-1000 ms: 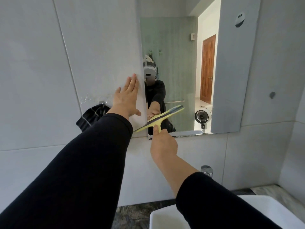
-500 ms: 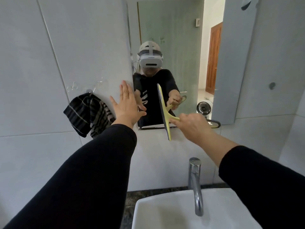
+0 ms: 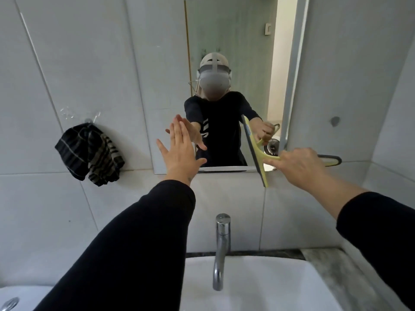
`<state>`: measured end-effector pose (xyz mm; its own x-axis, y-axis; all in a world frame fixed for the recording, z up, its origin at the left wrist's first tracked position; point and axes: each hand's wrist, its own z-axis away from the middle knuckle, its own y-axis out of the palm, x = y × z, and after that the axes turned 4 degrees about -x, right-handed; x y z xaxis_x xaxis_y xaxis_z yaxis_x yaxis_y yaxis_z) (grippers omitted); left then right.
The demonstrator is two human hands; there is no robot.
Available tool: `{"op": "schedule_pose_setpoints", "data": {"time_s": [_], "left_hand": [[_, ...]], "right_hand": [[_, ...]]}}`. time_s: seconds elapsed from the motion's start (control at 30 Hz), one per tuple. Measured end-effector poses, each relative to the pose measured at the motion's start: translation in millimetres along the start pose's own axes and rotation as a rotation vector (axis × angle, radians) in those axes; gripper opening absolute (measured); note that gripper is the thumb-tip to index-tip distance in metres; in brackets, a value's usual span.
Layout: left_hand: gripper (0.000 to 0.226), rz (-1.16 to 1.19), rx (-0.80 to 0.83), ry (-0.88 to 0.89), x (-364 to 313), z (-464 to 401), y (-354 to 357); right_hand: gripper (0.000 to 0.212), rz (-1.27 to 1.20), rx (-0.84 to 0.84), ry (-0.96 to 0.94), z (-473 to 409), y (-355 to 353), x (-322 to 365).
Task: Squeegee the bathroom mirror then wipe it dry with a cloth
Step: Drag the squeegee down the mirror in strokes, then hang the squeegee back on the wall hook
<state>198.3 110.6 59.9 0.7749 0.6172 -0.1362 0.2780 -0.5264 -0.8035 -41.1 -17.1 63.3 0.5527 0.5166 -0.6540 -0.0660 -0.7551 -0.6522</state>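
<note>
The wall mirror [image 3: 233, 41] fills the upper middle and reflects a person in black. My right hand [image 3: 301, 164] grips the handle of a yellow-green squeegee [image 3: 258, 158]. Its blade stands nearly upright against the mirror's lower right part and reaches below the bottom edge. My left hand [image 3: 179, 151] is open, fingers together, palm flat at the mirror's lower left edge. A dark striped cloth [image 3: 89, 153] hangs from a clear hook on the tiled wall, left of the mirror.
A chrome tap [image 3: 221, 248] rises over a white basin [image 3: 258, 286] directly below my arms. A marble counter strip [image 3: 325, 254] runs behind the basin at right. Grey tiled wall [image 3: 67, 52] surrounds the mirror. A second white basin edge [image 3: 13, 299] shows at bottom left.
The squeegee turned from nearly level to upright and slid right along the mirror's lower part. My view shifted right and down, bringing the tap and basin into sight. My left hand stayed at the mirror's left edge.
</note>
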Motion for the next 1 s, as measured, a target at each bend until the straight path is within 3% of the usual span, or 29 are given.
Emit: {"op": "schedule_pose_setpoints", "data": {"time_s": [0.4,0.53,0.73,0.83,0.93,1.0], "left_hand": [[0.097,0.156,-0.039,0.284,-158,24,25],[0.095,0.171,-0.04,0.362,-191,17,23],[0.086,0.226,-0.03,0.657,-239,14,18],[0.061,0.291,0.02,0.71,-255,13,7],[0.019,0.334,0.089,0.654,-264,11,-7],[0.019,0.322,0.083,0.604,-270,12,-13]], "right_hand": [[0.052,0.024,0.104,0.154,44,38,-91],[0.054,0.006,0.132,0.1,49,35,-117],[0.042,0.012,0.18,0.071,50,-3,-153],[0.025,0.103,0.067,-0.05,51,-19,-167],[0.029,0.143,-0.028,-0.093,48,-19,-179],[0.027,0.176,-0.225,-0.131,43,-13,-187]]}}
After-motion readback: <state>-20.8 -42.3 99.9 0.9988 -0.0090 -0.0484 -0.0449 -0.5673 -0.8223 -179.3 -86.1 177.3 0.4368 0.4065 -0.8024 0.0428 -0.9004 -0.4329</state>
